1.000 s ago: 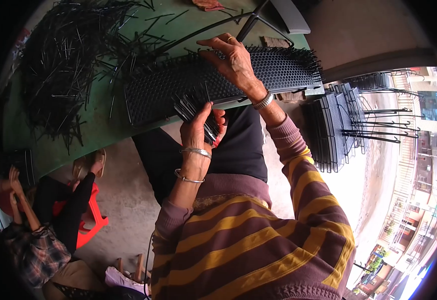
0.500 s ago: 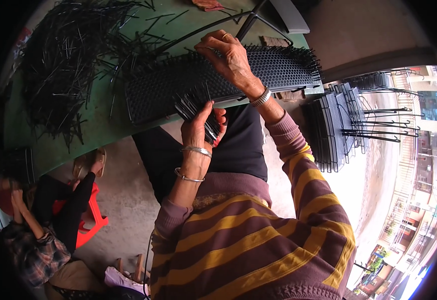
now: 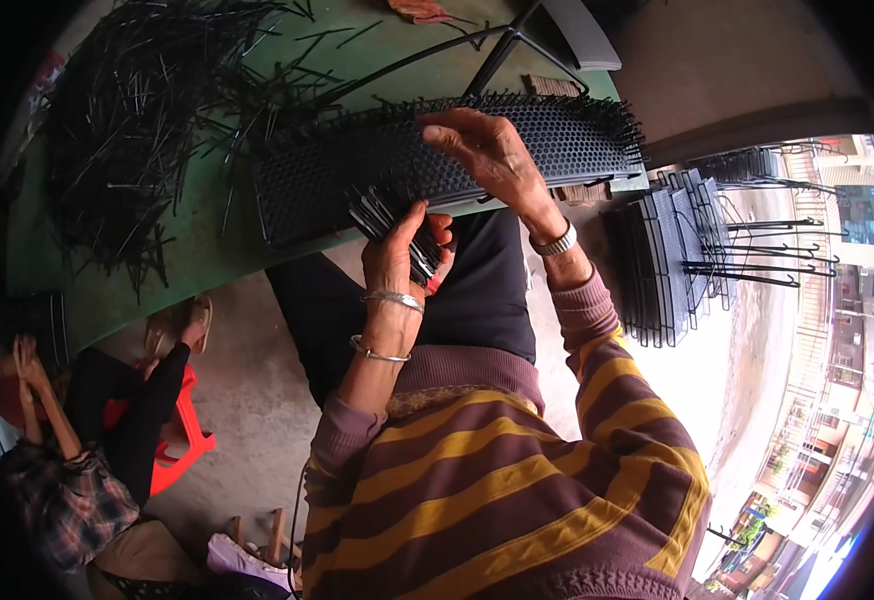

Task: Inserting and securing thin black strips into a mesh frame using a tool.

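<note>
A long black perforated panel (image 3: 327, 175) with a honeycomb of holes lies across the near part of a green table (image 3: 192, 270). Thin black pieces stand up in rows along its far edge and right end. Just off the panel's near side, my left hand (image 3: 389, 260) is closed round a bundle of thin black strips (image 3: 377, 210), their tips fanned upward. Above the middle of the panel hovers my right hand (image 3: 492, 155), fingers stretched leftward and thumb apart. Nothing shows between them, though the palm side is partly hidden.
A large loose heap of black strips (image 3: 127, 130) covers the table's left. Beyond the panel stands a black metal frame (image 3: 502, 48). Stacked black mesh racks with hooks (image 3: 667, 250) are at the right. On the left, another person (image 3: 72, 480) sits by a red stool (image 3: 189, 420).
My right hand has come back from the panel's far edge, moving nearer and to the right, and its fingers have loosened. My left hand keeps its bundle in place. The other person's hands have risen.
</note>
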Tool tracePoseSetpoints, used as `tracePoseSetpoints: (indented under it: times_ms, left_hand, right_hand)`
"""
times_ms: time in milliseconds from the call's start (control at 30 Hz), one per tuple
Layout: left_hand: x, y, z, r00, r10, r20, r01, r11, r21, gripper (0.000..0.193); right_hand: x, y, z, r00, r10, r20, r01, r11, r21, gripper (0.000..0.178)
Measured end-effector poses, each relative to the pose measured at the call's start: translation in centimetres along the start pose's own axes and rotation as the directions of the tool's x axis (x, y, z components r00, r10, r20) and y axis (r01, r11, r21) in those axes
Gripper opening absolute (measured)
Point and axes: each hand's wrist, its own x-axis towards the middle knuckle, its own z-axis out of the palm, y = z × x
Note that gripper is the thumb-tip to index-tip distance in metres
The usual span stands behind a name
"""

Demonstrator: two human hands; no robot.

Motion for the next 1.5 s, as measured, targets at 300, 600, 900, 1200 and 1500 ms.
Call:
tracePoseSetpoints:
  times_ms: [300, 600, 900, 1200, 1500]
  left_hand:
    - [0.9, -0.6, -0.2, 0.998, 0.009, 0.054, -0.013, 0.998, 0.065, 0.023]
    - [1.3, -1.3, -0.2, 0.998, 0.032, 0.052, -0.035, 0.998, 0.052, 0.02]
    - [1.0, -1.2, 0.4, 0.996, 0.038, 0.081, -0.043, 0.997, 0.064, 0.022]
    - [1.7, -1.8, -0.3, 0.991, -0.122, 0.046, 0.123, 0.992, -0.01, 0.024]
    - [2.5, -2.8, -0.9, 0.983, -0.182, 0.032, 0.18, 0.982, 0.056, 0.018]
  right_hand:
    - [-0.9, -0.2, -1.2, 0.842, 0.224, 0.491, -0.407, 0.86, 0.306, 0.015]
    - [-0.5, -0.6, -1.9, 0.829, 0.249, 0.5, -0.39, 0.899, 0.199, 0.015]
    - [-0.8, -0.7, -2.1, 0.846, 0.243, 0.475, -0.394, 0.884, 0.25, 0.015]
    - [1.8, -1.0, -2.9, 0.993, -0.012, -0.12, 0.037, 0.978, 0.205, 0.008]
    - [3.8, 1.2, -1.7, 0.983, -0.148, -0.109, 0.152, 0.988, 0.025, 0.006]
